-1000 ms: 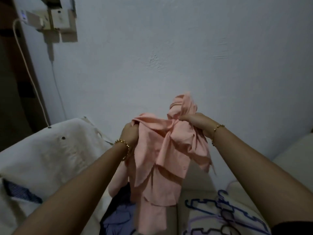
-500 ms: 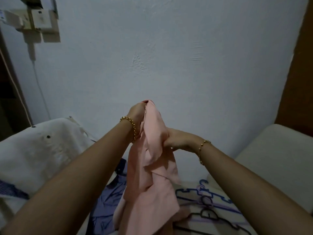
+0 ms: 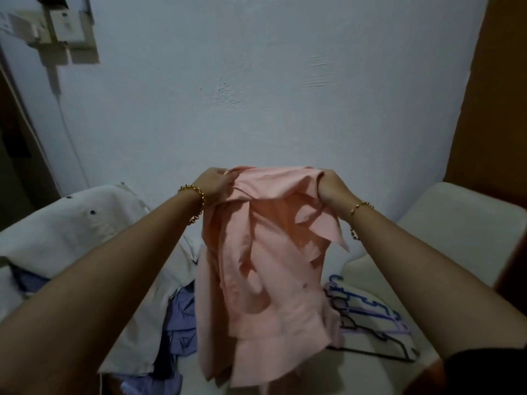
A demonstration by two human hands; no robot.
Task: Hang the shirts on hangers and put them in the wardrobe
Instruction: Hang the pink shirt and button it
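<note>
A pink shirt (image 3: 265,269) hangs in front of me, spread between both hands at chest height. My left hand (image 3: 214,181) grips its top left edge. My right hand (image 3: 332,186) grips the top right edge, near the collar flap. The shirt's lower part drapes down over the seat. Several plastic hangers (image 3: 368,317), purple, blue and black, lie on the cushion to the right, partly behind the shirt.
A white garment with dark buttons (image 3: 74,232) lies over the left side of the cream sofa (image 3: 445,223). A blue striped shirt (image 3: 179,326) is heaped below it. The pale wall stands close ahead; a brown wooden panel (image 3: 496,95) rises at right.
My hands, close together on the bunched shirt before, have moved apart and levelled out, so the shirt now hangs spread wide between them.
</note>
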